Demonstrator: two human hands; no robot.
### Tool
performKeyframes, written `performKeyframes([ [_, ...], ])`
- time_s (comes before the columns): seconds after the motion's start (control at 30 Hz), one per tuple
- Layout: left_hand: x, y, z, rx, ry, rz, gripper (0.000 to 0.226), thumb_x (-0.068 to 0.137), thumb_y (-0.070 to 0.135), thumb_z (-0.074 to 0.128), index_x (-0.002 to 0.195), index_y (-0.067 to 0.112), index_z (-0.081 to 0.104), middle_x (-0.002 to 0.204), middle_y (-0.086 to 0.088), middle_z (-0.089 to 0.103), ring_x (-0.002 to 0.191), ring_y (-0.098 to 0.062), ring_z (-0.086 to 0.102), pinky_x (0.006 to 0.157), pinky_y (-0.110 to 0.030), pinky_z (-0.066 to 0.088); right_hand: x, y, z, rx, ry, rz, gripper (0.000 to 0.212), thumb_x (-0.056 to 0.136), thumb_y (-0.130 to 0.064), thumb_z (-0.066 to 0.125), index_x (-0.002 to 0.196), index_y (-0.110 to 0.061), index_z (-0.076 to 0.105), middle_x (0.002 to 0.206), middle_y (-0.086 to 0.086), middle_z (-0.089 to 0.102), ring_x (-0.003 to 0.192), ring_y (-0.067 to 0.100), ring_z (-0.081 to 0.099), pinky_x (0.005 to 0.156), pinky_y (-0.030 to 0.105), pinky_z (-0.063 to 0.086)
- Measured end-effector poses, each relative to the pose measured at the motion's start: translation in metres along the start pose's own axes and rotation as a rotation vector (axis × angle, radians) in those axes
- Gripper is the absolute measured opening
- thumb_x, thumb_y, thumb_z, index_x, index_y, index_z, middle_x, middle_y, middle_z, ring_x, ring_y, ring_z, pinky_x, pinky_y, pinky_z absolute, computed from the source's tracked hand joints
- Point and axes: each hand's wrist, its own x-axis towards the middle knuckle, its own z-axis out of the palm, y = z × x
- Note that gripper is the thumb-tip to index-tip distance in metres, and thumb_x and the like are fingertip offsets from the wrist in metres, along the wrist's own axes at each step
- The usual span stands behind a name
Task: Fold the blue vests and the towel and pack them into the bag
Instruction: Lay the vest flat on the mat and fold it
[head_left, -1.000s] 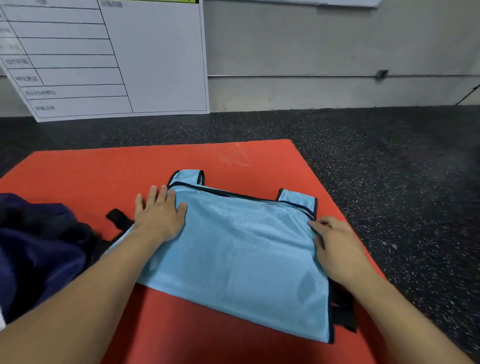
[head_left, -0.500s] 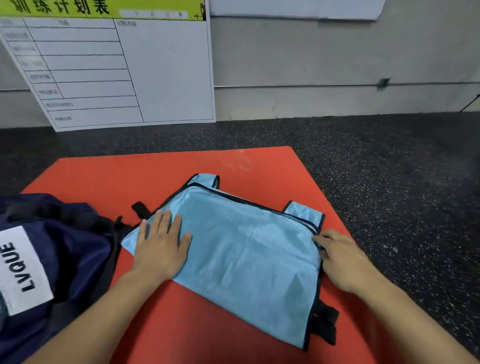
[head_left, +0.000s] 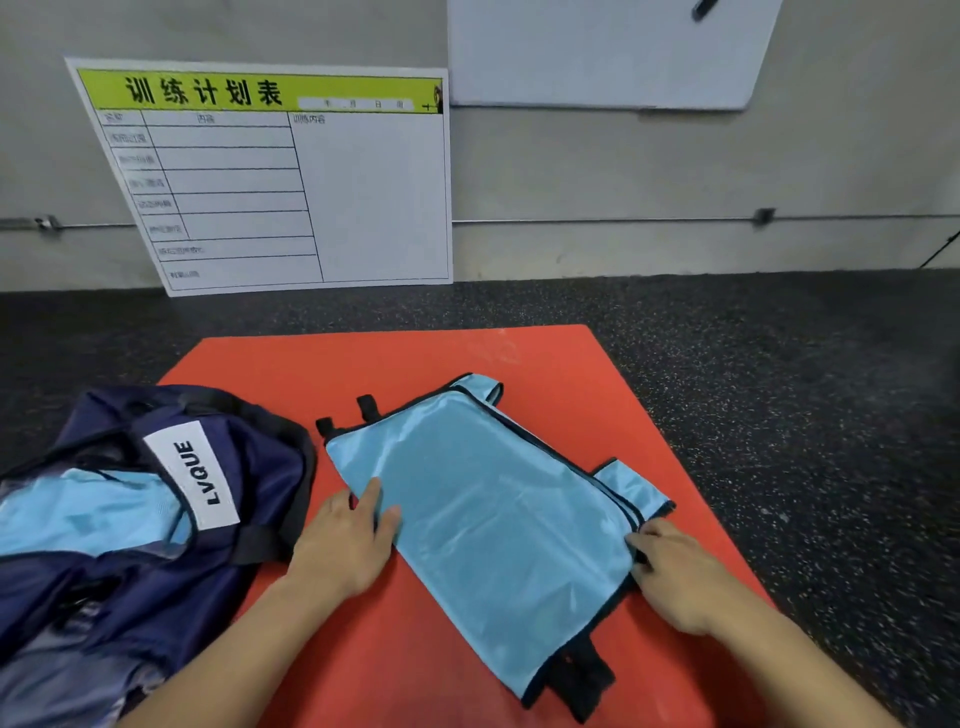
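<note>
Holding blue vest (head_left: 483, 519), left hand (head_left: 343, 545) flat, right hand (head_left: 675, 577) pinching, bag (head_left: 156, 519) containing blue cloth (head_left: 83, 509)

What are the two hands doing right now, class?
Left hand: open, fingers flat on the edge of the blue vest.
Right hand: fingers curled at the vest's right edge; grip cannot be told.

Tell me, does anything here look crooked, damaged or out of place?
Nothing looks damaged or spilled. The folded blue vest lies askew on the red mat, diagonal to its edges, with black straps sticking out at its near corner. Both hands rest on it.
</note>
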Motion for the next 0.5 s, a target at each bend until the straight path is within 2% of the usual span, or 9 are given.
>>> performKeyframes([
  [0.2, 0.007, -0.004, -0.002, -0.046, -0.018, 0.002, 0.064, 0.105, 0.053, 0.026, 0.157, 0.017, 0.027, 0.157, -0.015, 0.034, 0.148, -0.027, 0.027, 0.12, -0.038, 0.026, -0.031, -0.01, -0.016, 0.04, -0.173, -0.119, 0.033, 0.105, -0.036, 0.045, 0.13, -0.019, 0.06, 0.132, -0.005, 0.049, 0.125, 0.014, 0.051, 0.105, 0.029, 0.038],
  [0.27, 0.011, -0.003, -0.002, -0.039, -0.027, -0.009, 0.065, 0.106, 0.052, 0.024, 0.16, 0.016, 0.022, 0.165, -0.015, 0.022, 0.154, -0.027, 0.015, 0.124, -0.038, 0.017, -0.027, -0.012, -0.018, 0.059, -0.121, -0.153, 0.034, 0.101, -0.044, 0.047, 0.119, -0.02, 0.061, 0.118, -0.005, 0.055, 0.115, 0.016, 0.055, 0.101, 0.031, 0.041],
  [0.33, 0.019, -0.003, -0.002, -0.029, -0.03, -0.03, 0.067, 0.106, 0.053, 0.023, 0.161, 0.015, 0.018, 0.168, -0.015, 0.012, 0.156, -0.028, 0.007, 0.126, -0.039, 0.011, -0.017, -0.014, -0.015, 0.126, 0.046, -0.172, 0.036, 0.095, -0.055, 0.046, 0.119, -0.033, 0.062, 0.112, -0.01, 0.056, 0.111, 0.014, 0.055, 0.098, 0.029, 0.042],
  [0.4, 0.029, -0.006, 0.0, -0.022, -0.012, -0.054, 0.068, 0.105, 0.055, 0.023, 0.161, 0.016, 0.017, 0.168, -0.016, 0.012, 0.156, -0.03, 0.006, 0.126, -0.042, 0.012, -0.003, -0.021, -0.009, 0.148, 0.149, -0.189, 0.053, 0.092, -0.061, 0.041, 0.141, -0.044, 0.052, 0.131, -0.014, 0.05, 0.124, 0.011, 0.047, 0.104, 0.023, 0.035],
  [0.5, 0.047, -0.011, 0.003, -0.013, 0.017, -0.067, 0.068, 0.105, 0.053, 0.023, 0.16, 0.014, 0.018, 0.167, -0.019, 0.014, 0.156, -0.032, 0.008, 0.126, -0.042, 0.012, 0.029, -0.033, 0.005, 0.115, 0.172, -0.213, 0.069, 0.089, -0.068, 0.032, 0.154, -0.043, 0.038, 0.161, -0.008, 0.032, 0.147, 0.014, 0.03, 0.119, 0.027, 0.024],
])
